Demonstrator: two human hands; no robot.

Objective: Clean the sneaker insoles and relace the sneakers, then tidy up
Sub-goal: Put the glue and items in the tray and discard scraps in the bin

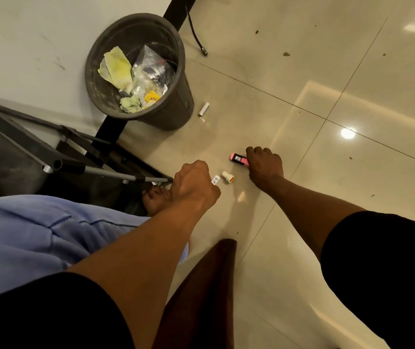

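Okay, quick labels, all places given relative to the bin.

Pink marker: pink marker (239,159) lies flat on the floor tiles (302,71), below and right of the bin (176,102); its near end sits under the right hand.
Right hand: right hand (264,165) reaches down to the floor, fingers curled over the marker's end; grip closed on the pink marker.
White cap: small white cap with orange end (227,177) stands on the floor below the bin, between the two hands, touching neither.
Left hand: left hand (194,182) is fisted, below the bin and left of the cap; grip closed around a small white printed piece (215,179) that pokes out at the knuckles; what it is, cannot tell.
White tube: small white tube (204,109) lies on the floor just right of the bin's base, well apart from both hands.
Bin: dark round bin stands upright against the wall (25,46), holding yellow-green crumpled cloths (116,68) and a clear plastic bag (151,66).
Black cable: black cable (196,36) trails on the floor above and right of the bin.
Metal frame: dark folding frame (50,147) stands left of and below the bin.
Sneakers and insoles: not seen in this view.
Person: blue shorts (38,235), black sleeves, a bare foot (156,200) below the bin beside the left hand.
Brown cloth: brown cloth (209,285) hangs at the bottom, far below the bin.
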